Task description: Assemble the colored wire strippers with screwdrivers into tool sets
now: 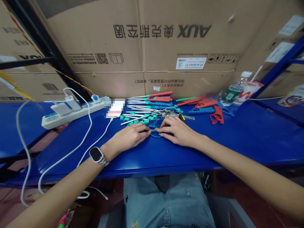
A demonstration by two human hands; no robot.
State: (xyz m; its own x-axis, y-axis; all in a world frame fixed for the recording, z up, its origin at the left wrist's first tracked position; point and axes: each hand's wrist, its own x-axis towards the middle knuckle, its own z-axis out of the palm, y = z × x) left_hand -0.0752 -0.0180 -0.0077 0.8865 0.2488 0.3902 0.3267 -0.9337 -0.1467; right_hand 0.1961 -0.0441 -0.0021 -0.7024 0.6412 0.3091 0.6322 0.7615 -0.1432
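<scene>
Near the middle of the table, my left hand (133, 136) and my right hand (179, 130) meet with fingertips pinched together. Between them is a small green part (156, 130), mostly covered by the fingers. A blue lighter handle shell (155, 135) with a looped guard lies right under the fingertips, partly hidden. Just beyond the hands lies a pile of metal lighter tubes with green collars (135, 120). Long lighters with red handles (161, 98) and blue handles (161, 104) lie behind that pile. Beside my right hand is a yellow-and-black tool handle (182, 118).
Red handle shells (217, 114) and a blue shell (201, 110) lie to the right. Behind them stand a bottle (231, 94) and a cup (249, 91). At left are a power strip (78, 110), white cables and a phone (115, 108). A cardboard box (142, 47) walls the back.
</scene>
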